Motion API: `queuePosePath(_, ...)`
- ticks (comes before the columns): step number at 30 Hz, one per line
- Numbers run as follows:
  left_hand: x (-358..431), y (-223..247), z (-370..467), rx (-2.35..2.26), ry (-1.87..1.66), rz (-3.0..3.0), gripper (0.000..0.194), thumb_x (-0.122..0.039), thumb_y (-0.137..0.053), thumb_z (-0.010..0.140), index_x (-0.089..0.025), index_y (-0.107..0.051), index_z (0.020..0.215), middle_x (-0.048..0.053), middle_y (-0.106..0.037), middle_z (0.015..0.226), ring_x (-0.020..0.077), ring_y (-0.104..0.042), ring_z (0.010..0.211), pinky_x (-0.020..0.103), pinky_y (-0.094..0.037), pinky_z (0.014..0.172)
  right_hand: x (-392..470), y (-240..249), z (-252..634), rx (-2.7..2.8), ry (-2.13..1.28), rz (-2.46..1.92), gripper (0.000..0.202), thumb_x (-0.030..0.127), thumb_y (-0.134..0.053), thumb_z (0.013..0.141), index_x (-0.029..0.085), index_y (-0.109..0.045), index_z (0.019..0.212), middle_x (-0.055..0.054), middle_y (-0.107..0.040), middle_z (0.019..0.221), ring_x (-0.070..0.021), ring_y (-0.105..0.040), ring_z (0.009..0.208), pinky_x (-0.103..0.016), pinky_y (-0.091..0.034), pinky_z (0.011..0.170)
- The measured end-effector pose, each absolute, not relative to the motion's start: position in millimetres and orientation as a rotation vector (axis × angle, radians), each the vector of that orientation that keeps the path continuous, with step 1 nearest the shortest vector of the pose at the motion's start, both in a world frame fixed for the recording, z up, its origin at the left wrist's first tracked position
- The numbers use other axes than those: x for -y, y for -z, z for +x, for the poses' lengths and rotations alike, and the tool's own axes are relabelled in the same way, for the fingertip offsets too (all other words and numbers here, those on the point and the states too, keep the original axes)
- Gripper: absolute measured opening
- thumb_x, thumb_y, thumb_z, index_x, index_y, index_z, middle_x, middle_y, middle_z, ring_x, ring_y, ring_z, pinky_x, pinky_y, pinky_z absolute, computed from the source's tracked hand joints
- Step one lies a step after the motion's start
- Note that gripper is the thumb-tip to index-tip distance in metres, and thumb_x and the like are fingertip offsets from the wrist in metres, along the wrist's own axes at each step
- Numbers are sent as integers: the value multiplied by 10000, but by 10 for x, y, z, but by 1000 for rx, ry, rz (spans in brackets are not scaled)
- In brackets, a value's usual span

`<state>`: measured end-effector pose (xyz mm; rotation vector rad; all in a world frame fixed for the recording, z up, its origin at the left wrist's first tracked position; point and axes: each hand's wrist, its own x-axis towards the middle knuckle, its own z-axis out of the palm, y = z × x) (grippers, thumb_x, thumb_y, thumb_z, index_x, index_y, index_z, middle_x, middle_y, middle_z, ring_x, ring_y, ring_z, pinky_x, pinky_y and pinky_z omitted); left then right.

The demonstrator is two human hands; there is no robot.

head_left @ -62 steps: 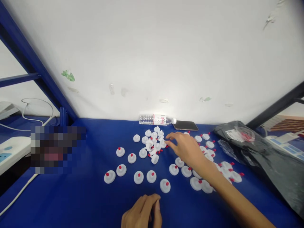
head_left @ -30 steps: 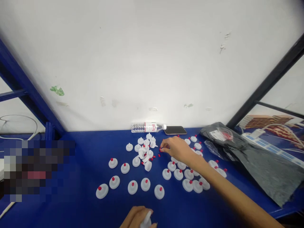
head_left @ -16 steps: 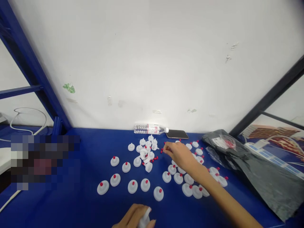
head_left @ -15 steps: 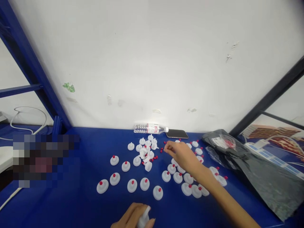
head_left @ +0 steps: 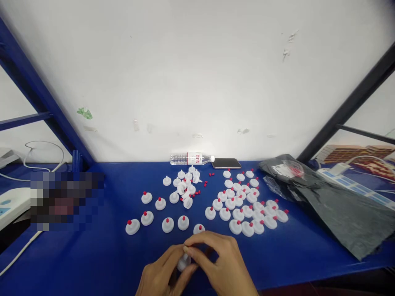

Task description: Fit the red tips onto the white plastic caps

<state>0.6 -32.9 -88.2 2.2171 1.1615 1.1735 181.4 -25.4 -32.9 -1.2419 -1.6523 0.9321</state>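
Note:
My left hand is closed around a white nozzle lid, its narrow spout pointing up. Over that spout my right hand pinches thumb and forefinger together; whatever lies between the fingertips is hidden. Just beyond the hands stands a nozzle lid with a red tip cap, partly covered by my right fingers. Farther back is a heap of white nozzle lids without caps. Several loose red tip caps are scattered along the right side of this heap.
Several red-capped lids stand to the left and in a dense group at the right. A water bottle and a phone lie by the wall. A dark plastic bag covers the blue table's right side.
My right hand has come back from the loose red caps to the lid in my left hand. Its fingertips now meet at the spout. The whole view has shifted slightly.

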Motion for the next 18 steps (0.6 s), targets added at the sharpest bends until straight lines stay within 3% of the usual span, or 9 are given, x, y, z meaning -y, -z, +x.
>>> queuePosePath(6,347,863,15,-1196,-1187,2095,213,-423,-696,974,-372,-692,1181,-94,-810,1083,95,-788,900,111,-577,823,302,409,1781,1567,-866,-1248,92,214,-801,868,294,-839,894,53,-824,855,-131,-742,753,-171,-536,753)
queuePosePath(12,385,870,35,-1332,-1194,1869,335,-537,-699,942,-321,-573,1166,-100,-809,902,78,-664,513,137,-514,494,358,484,1741,1535,-866,-1235,112,238,-789,876,304,-855,939,37,-841,908,-148,-768,772,-179,-571,761)
queuePosePath(16,374,850,29,-1360,-1150,1785,464,-563,-747,892,-335,-554,1247,-56,-833,1024,100,-676,514,180,-478,451,355,482,1737,1523,-887,-1234,142,176,-794,847,283,-857,915,33,-840,870,-155,-784,734,-171,-593,703)
queuePosePath(18,381,808,36,-1362,-1130,1781,488,-550,-779,863,-335,-606,1266,-58,-822,924,122,-700,557,190,-486,466,358,467,1753,1524,-867,-1229,130,186,-794,849,276,-855,920,28,-839,862,-161,-788,728,-178,-602,695)
